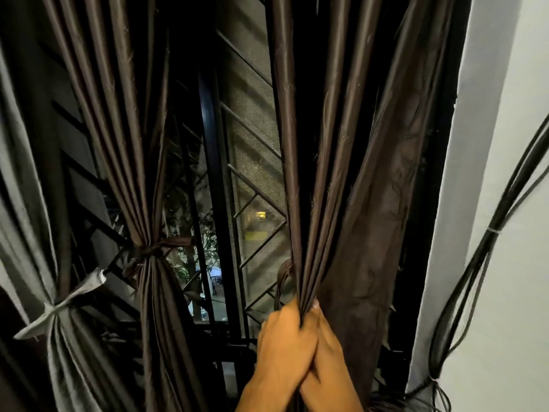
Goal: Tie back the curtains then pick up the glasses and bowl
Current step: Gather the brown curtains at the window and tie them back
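Brown curtain (341, 173) at the right of the window, gathered by both hands.

It hangs between the grille (252, 185) and the white wall (505, 203). Two other curtains, brown (142, 173) and grey (35, 233), are already tied. Left hand (285, 340) and right hand (329, 346), pressed together, clamp the bunched folds; a brown tie-back loop (283, 275) curves just above the left hand.

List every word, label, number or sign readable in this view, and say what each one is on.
None. No readable text shows on the brown curtain held by the left hand and right hand, the tied brown curtain, the grey curtain, the window grille, the wall or the cables.
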